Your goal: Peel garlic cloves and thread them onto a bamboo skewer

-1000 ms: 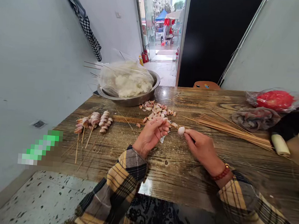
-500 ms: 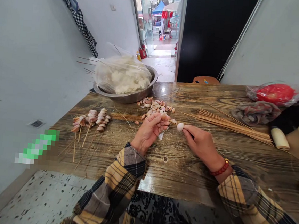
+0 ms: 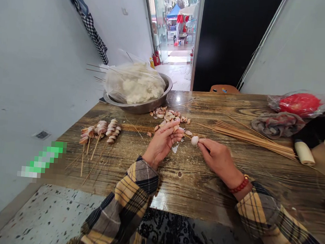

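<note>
A clove point(image 3: 195, 140) was pinched tight in the fingertips of the right hand point(image 3: 217, 159) just above the table point(image 3: 201, 193), beside the curled left hand point(image 3: 163, 141), whose hold could not be told. Skewering was judged to be in hand, calling for the clove to be held steady. Farther off, loose cloves point(image 3: 170, 117), sticks point(image 3: 252, 137), a bowl point(image 3: 152, 106) and an open doorway point(image 3: 180, 44) were seen.

Right hand point(image 3: 218, 159) pinching pale clove point(image 3: 195, 140), left hand point(image 3: 162, 143) curled beside clove pile point(image 3: 170, 116), wooden table point(image 3: 202, 186)
</note>
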### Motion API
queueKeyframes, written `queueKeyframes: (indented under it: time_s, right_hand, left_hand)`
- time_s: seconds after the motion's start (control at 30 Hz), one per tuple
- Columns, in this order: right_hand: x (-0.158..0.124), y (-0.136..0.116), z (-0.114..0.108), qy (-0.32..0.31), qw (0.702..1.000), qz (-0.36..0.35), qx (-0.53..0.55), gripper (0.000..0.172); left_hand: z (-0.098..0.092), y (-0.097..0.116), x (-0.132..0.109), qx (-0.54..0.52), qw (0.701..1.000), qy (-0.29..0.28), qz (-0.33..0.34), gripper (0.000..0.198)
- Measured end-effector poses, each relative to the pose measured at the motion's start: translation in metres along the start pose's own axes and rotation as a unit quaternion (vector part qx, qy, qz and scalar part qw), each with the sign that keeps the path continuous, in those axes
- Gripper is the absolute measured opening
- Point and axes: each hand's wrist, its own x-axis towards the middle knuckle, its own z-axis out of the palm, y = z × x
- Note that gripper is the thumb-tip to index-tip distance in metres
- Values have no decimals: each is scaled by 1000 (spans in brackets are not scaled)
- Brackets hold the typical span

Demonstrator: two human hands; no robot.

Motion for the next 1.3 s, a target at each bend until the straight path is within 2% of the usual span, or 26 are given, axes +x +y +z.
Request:
queueKeyframes:
  time_s: [0.23,0.5,0.67,1.03,1.3]
  right_hand:
    - [1,5,0,10,1000,10,-17,25]
    - [1,6,1,1,1000,5,-12,25]
    - [1,7,2,-3,1000,-2,-3,25]
    - [1,3,0,-6,1000,1,3,24]
    - [1,6,2,5,1000,3,-3,24]
  left_hand:
    - [5,0,-2,-2,1000,-23,-12,44]
    - [-3,-5,1,17,999,-42,-11,23]
    - [-7,-8,4,50,998,-39,-3,24]
    - [1,-2,1,51,998,-6,42,22]
    - [1,-3,1,53,998,-31,19,29]
